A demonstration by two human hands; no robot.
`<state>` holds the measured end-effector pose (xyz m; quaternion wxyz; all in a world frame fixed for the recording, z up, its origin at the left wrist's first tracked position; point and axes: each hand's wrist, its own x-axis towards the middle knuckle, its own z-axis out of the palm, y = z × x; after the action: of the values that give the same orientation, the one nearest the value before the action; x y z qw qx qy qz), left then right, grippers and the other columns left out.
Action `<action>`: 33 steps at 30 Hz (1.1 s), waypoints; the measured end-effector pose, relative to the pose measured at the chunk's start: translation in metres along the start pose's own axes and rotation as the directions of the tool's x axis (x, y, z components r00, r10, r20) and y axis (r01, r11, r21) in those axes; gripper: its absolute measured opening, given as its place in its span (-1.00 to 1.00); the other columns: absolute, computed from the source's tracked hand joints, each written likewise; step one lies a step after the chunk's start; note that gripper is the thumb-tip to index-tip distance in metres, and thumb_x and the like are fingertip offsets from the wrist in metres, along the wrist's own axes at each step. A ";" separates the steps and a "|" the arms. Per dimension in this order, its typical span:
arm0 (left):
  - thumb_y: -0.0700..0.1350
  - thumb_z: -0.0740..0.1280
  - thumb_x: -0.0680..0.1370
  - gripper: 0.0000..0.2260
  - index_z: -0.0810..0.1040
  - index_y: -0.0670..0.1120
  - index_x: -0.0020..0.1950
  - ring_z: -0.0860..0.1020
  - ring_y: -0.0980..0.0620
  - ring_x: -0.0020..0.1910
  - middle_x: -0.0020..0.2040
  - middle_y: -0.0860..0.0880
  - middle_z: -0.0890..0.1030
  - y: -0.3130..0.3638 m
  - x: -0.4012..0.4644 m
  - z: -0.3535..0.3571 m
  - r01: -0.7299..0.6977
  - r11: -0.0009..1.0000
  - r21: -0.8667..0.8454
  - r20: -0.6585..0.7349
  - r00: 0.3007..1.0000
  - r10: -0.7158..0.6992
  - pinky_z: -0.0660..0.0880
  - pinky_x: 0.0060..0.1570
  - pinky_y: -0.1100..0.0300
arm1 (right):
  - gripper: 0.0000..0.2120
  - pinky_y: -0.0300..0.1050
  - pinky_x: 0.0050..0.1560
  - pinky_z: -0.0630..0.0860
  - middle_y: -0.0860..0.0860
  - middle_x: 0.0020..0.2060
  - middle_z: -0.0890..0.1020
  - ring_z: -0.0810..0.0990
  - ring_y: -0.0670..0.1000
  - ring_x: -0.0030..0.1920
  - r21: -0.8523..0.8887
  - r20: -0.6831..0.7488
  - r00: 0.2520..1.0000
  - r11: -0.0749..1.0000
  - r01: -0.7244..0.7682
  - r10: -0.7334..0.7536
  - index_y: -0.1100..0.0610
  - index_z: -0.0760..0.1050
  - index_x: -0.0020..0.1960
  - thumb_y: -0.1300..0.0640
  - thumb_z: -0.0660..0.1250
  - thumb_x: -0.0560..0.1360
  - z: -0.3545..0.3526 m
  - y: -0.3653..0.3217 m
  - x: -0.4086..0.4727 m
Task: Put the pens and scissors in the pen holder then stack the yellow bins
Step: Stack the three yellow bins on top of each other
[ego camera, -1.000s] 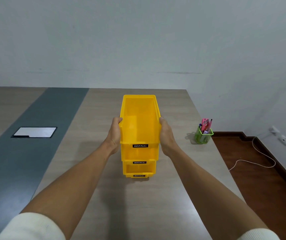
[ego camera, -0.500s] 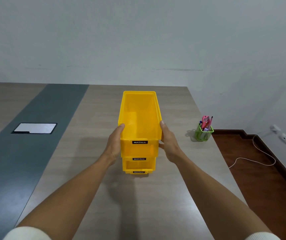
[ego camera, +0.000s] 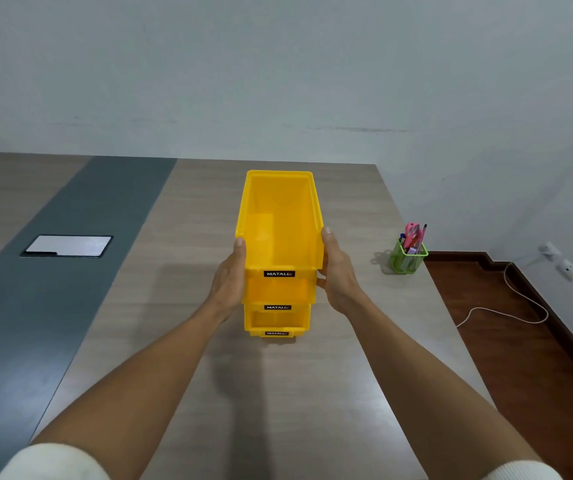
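Three yellow bins stand stacked on the wooden table [ego camera: 278, 393]: the top bin [ego camera: 280, 216], the middle bin [ego camera: 278, 292] and the bottom bin [ego camera: 274, 322], labels facing me. My left hand [ego camera: 229, 278] lies flat against the stack's left side, thumb tip at the top bin's rim. Flanking the right side, my right hand [ego camera: 338, 271] has straight fingers and its thumb tip at the rim corner. Neither hand curls around a bin. The green mesh pen holder [ego camera: 406, 259] stands to the right with pink scissors [ego camera: 413, 232] and pens [ego camera: 403, 239] upright in it.
A grey strip [ego camera: 53, 289] runs down the table's left part, with a silver cover plate [ego camera: 68, 245] set in it. The table's right edge passes just beyond the pen holder. Beyond it lie dark floor, a white cable [ego camera: 520, 296] and wall sockets [ego camera: 559, 261].
Both hands have loosened from a firm grip on the top bin to flat, straight fingers beside the stack. The stack stays in place.
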<state>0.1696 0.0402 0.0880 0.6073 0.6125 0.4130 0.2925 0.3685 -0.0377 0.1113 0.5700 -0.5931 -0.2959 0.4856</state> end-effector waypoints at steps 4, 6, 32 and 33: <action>0.32 -0.05 0.65 -0.63 0.52 0.39 0.20 0.68 0.14 0.13 0.14 0.17 0.70 0.003 -0.003 0.005 -0.021 1.000 -0.005 -0.053 0.998 0.021 0.60 0.11 0.11 | -0.78 0.28 0.27 0.51 -0.11 0.11 0.62 0.59 0.11 0.22 0.026 -0.006 0.999 0.999 -0.037 0.037 -0.25 0.46 0.13 -0.25 0.08 0.66 0.000 -0.010 0.004; 0.27 0.02 0.67 -0.64 0.57 0.26 0.18 0.70 0.14 0.08 0.10 0.13 0.72 0.002 -0.004 0.004 -0.019 1.000 0.001 -0.074 0.997 0.019 0.62 0.07 0.11 | -0.73 0.21 0.19 0.53 -0.11 0.10 0.62 0.60 0.07 0.16 0.003 -0.016 0.999 1.000 -0.029 0.029 -0.22 0.45 0.21 -0.28 0.08 0.65 0.001 -0.010 0.003; 0.30 0.12 0.64 -0.51 0.47 0.09 0.46 0.64 0.05 0.22 0.29 0.05 0.65 -0.021 0.013 -0.004 0.042 0.999 -0.030 -0.052 0.998 -0.044 0.57 0.21 0.01 | -0.48 0.12 0.25 0.61 -0.03 0.32 0.62 0.64 0.03 0.27 -0.119 -0.015 0.996 0.989 0.085 -0.087 -0.03 0.38 0.51 -0.26 0.11 0.66 0.024 0.046 0.011; 0.30 0.12 0.64 -0.50 0.45 0.09 0.47 0.63 0.06 0.21 0.29 0.05 0.64 -0.020 0.014 -0.004 0.050 0.998 -0.024 -0.052 0.997 -0.051 0.57 0.20 0.02 | -0.47 0.14 0.27 0.60 -0.04 0.33 0.62 0.63 0.03 0.28 -0.128 -0.017 0.996 0.988 0.084 -0.087 -0.05 0.37 0.51 -0.28 0.11 0.65 0.025 0.046 0.013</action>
<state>0.1696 0.0529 0.0667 0.6104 0.5869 0.4407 0.2980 0.3413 -0.0242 0.0668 0.5547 -0.6204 -0.3450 0.4339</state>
